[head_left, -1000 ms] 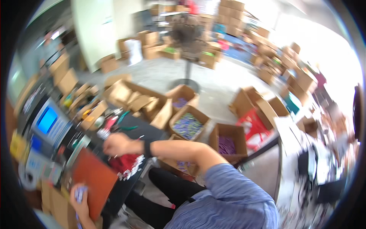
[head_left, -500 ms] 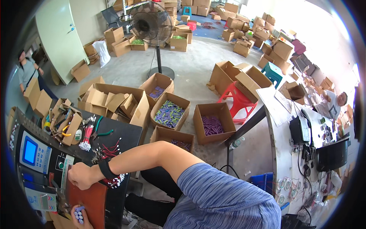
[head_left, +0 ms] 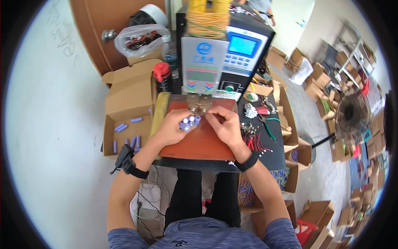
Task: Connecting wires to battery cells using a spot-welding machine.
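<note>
My left hand (head_left: 169,128) is closed around a small bundle of purple cylindrical battery cells (head_left: 190,123), their pale ends facing up. Across from it, my right hand (head_left: 227,128) has its fingers pinched together, and whatever they hold is too small to make out. Both hands are over a reddish-brown mat (head_left: 195,147), just below the metal clamps (head_left: 199,103) of a benchtop machine (head_left: 244,54) with a blue screen. The fingertips of both hands are close to these clamps.
Left of the mat, an open cardboard box (head_left: 108,135) holds several loose purple cells. Behind stand a red-lidded black bottle (head_left: 163,76) and a clear bottle (head_left: 170,56). To the right lie green-handled pliers (head_left: 267,126) and red wires (head_left: 253,143). Beyond are cardboard boxes and a fan (head_left: 352,110).
My view has swung from the room to the machine and mat. My right hand has moved from the machine's front panel to beneath the clamps. The left hand still holds the cells, now near the clamps.
</note>
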Motion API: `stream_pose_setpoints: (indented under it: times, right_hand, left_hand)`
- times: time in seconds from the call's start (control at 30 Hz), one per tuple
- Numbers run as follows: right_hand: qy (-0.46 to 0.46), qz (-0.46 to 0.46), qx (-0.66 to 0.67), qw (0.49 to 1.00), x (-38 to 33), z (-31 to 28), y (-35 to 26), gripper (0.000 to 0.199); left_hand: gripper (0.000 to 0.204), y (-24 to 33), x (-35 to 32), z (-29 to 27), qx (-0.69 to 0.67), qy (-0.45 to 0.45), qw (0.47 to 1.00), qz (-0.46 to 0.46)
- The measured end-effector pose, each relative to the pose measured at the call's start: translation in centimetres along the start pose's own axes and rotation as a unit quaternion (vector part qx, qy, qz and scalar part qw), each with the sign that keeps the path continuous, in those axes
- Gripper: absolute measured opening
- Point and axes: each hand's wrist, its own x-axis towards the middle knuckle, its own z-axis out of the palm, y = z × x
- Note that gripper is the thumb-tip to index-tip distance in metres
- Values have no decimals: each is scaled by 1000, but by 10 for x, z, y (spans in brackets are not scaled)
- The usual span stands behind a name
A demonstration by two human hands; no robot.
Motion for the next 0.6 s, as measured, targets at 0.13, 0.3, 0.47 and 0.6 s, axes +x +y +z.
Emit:
stream_pose_setpoints:
  times: [0.13, 0.3, 0.47, 0.6]
  right_hand:
    - [18, -32, 2, 999, -9, -12, 0, 7]
    - [34, -138, -130, 981, -13, -8, -17, 5]
    - [31, -101, -116, 988, -18, 7, -24, 6]
    - [1, -159, -112, 981, -17, 29, -22, 6]
  left_hand:
    - [18, 6, 10, 9, -22, -16, 1000, 12]
    - [18, 5, 6, 5, -48, -24, 999, -3]
    - [18, 3, -12, -4, -22, -11, 1000, -19]
    - [19, 2, -28, -19, -1, 0, 999, -34]
